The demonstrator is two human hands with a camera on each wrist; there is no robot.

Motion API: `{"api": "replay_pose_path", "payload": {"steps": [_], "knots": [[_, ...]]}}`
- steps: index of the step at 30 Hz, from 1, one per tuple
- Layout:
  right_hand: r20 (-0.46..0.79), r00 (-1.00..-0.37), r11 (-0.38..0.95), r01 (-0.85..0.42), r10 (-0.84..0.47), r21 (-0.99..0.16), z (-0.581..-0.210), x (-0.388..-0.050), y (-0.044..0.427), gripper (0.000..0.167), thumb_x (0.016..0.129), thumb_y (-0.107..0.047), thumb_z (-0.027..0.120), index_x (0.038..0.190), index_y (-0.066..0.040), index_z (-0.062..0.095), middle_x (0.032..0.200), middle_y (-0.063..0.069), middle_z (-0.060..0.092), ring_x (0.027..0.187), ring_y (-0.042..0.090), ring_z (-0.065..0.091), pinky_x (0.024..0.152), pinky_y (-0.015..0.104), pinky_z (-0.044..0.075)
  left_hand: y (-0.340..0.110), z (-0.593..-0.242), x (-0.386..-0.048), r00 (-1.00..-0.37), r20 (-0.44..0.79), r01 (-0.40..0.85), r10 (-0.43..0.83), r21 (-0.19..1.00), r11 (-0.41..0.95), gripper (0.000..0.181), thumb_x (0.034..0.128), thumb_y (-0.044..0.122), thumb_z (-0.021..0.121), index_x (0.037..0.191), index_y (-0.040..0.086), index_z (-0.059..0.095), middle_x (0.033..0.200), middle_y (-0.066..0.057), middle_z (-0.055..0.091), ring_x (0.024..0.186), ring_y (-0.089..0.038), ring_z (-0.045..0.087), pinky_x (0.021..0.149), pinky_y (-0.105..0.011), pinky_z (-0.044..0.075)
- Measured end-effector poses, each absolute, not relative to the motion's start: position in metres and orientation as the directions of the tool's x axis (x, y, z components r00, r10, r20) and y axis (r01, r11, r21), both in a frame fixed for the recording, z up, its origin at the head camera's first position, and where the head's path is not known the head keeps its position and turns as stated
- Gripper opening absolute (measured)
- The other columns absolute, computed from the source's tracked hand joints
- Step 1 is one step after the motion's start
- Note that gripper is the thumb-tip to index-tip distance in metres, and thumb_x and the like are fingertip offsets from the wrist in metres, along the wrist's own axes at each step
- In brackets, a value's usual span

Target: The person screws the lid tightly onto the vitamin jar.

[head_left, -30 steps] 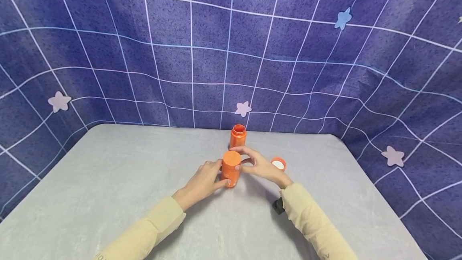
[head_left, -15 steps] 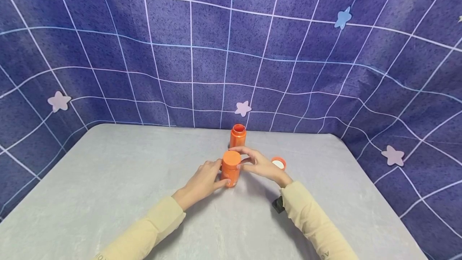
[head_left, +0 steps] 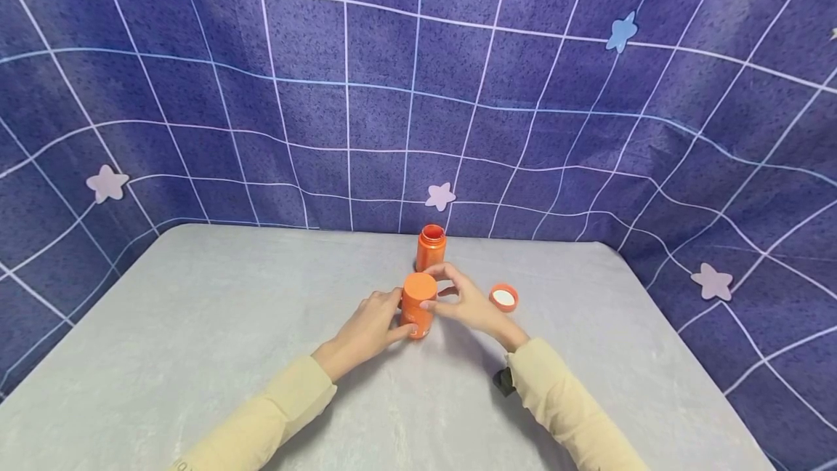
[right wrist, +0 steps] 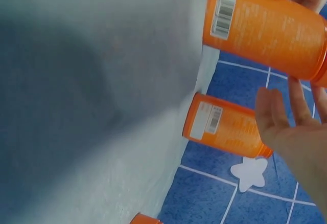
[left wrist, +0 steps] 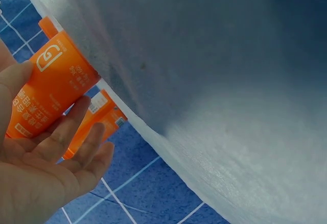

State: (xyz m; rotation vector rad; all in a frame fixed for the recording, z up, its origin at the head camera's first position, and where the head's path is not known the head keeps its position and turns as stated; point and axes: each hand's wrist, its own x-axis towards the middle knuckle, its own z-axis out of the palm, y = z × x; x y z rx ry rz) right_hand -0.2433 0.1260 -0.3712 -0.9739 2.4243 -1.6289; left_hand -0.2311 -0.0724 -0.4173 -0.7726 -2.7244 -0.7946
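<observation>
An orange bottle (head_left: 417, 318) with an orange cap (head_left: 420, 286) on it stands upright mid-table. My left hand (head_left: 369, 329) holds its body, thumb in front, as the left wrist view also shows beside the printed label (left wrist: 48, 58). My right hand (head_left: 471, 304) has its thumb and fingers around the cap from the right. In the right wrist view the cap is mostly cut off at the edge. Behind it stands a second orange bottle (head_left: 431, 249), its mouth uncovered. A loose orange cap (head_left: 503, 298) lies on the table to the right, its white inside facing up.
The grey cloth-covered table (head_left: 261, 296) reaches back to a blue curtain (head_left: 379, 122) with a white grid and stars. A small dark object (head_left: 504, 381) shows beside the right sleeve (head_left: 556, 398), partly hidden by it.
My right hand has turned slightly around the cap, and its wrist has dropped a little toward me. The loose cap now shows whole. My left hand and the bottle have stayed put.
</observation>
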Motion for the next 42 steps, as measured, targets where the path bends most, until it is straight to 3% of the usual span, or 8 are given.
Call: {"api": "replay_pose_path", "payload": {"steps": [8,18,42], "knots": [[0.292,-0.847,0.296,-0.446,-0.444,-0.844,-0.37,-0.235,0.119,0.044,0.078,-0.005,0.069,0.113,0.007,0.045,0.113,0.02,0.052,0.107,0.034,0.05,0.089,0.056,0.04,-0.072,-0.417,-0.231,-0.84,0.33,0.54,0.431,0.424,0.727,0.046,0.0761,0.032,0.072,0.109,0.006,0.054,0.094,-0.006,0.067,0.085,-0.023,0.059,0.077,-0.039,0.047],[0.293,-0.851,0.308,-0.447,-0.436,-0.84,-0.371,-0.235,0.118,0.045,0.078,-0.005,0.069,0.113,0.007,0.045,0.112,0.021,0.052,0.108,0.033,0.049,0.089,0.055,0.04,-0.072,-0.416,-0.231,-0.839,0.329,0.54,0.433,0.412,0.734,0.046,0.0763,0.032,0.072,0.109,0.005,0.054,0.094,-0.008,0.067,0.085,-0.024,0.058,0.078,-0.041,0.046],[0.202,-0.727,0.259,-0.468,-0.656,-0.845,-0.366,-0.256,0.134,0.049,0.081,0.001,0.062,0.128,0.002,0.044,0.124,0.019,0.05,0.117,0.031,0.044,0.094,0.051,0.041,-0.072,-0.416,-0.231,-0.85,0.316,0.525,0.422,0.437,0.731,0.051,0.0759,0.033,0.072,0.114,0.005,0.053,0.101,-0.007,0.066,0.094,-0.027,0.058,0.083,-0.045,0.044]]}}
